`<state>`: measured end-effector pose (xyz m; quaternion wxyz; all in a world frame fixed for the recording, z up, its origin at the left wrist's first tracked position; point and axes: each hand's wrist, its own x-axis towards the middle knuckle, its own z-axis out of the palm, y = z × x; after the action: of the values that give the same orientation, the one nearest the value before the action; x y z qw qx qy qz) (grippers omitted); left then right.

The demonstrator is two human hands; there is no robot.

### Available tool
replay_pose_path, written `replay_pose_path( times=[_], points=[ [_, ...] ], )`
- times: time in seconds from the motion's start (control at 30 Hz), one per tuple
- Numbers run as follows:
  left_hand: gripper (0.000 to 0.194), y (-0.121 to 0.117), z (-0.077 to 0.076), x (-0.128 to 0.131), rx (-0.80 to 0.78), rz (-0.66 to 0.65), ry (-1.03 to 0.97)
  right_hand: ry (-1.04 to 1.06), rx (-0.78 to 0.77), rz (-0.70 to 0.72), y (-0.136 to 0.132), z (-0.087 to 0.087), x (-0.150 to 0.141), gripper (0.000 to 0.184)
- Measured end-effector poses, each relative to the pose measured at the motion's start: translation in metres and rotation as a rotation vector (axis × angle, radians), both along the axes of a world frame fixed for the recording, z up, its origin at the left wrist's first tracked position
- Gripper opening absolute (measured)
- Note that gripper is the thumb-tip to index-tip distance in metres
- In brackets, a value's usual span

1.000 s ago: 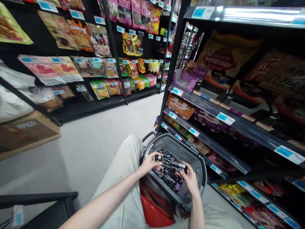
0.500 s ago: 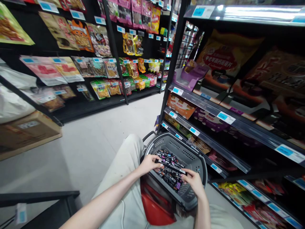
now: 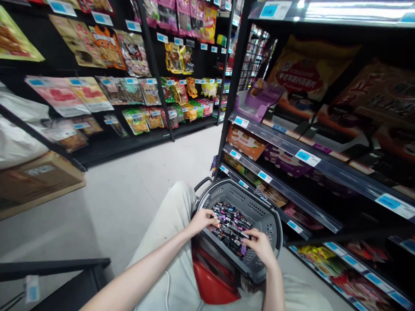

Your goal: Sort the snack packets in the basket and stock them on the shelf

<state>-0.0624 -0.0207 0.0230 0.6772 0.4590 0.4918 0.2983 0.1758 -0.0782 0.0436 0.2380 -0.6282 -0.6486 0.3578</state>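
Observation:
A grey plastic shopping basket (image 3: pixel 238 196) stands between my knees, with several small black wrapped sticks (image 3: pixel 223 211) heaped inside it. Over the heap, my left hand (image 3: pixel 205 221) pinches one end of a long black packet (image 3: pixel 231 229). The other end sits between the thumb and fingers of my right hand (image 3: pixel 257 244), so the packet lies stretched between both hands. Its print is too small to read. Something red (image 3: pixel 214 280) shows beneath the basket's near side.
On the right a shelf unit (image 3: pixel 275 138) with bagged and boxed food stands close to the basket. Hanging snack bags (image 3: pixel 134 52) fill the black rack on the left. A cardboard box (image 3: pixel 42 181) rests on the floor at left, and a black frame (image 3: pixel 55 268) is at lower left.
Both hands have shifted slightly, the right one a little to the left, still with the black packet between them. The basket has stayed in place.

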Motion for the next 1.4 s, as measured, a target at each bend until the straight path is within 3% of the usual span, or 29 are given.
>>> replay_pose_path(
  times=[0.2,0.33,0.57,0.7,0.9,1.07,1.27,1.4],
  points=[
    [0.034,0.005,0.002,-0.005,-0.079,0.059,-0.067,-0.239,0.24,0.085,-0.004,0.02,-0.022,0.025],
    [0.036,0.006,0.003,-0.007,-0.118,0.051,-0.113,-0.333,0.279,0.083,-0.004,0.016,-0.028,0.027],
    [0.036,0.005,0.003,-0.003,-0.114,0.073,-0.229,-0.205,0.327,0.004,0.001,0.001,-0.024,0.03],
    [0.034,0.005,0.002,-0.001,-0.054,0.097,-0.241,-0.106,0.265,0.027,0.002,0.003,-0.018,0.031],
    [0.031,0.003,0.003,0.0,-0.094,0.088,-0.279,-0.042,0.183,0.073,0.002,0.011,-0.009,0.028],
    [0.036,0.002,0.008,0.001,-0.108,0.125,-0.371,0.009,0.17,-0.039,0.002,0.007,-0.008,0.03],
    [0.034,0.002,0.008,0.003,-0.044,0.164,-0.387,-0.12,0.413,-0.128,0.006,-0.008,-0.018,0.03],
    [0.036,0.001,0.013,0.004,0.002,0.193,-0.365,-0.113,0.454,-0.175,0.006,-0.011,-0.026,0.03]
  ],
)
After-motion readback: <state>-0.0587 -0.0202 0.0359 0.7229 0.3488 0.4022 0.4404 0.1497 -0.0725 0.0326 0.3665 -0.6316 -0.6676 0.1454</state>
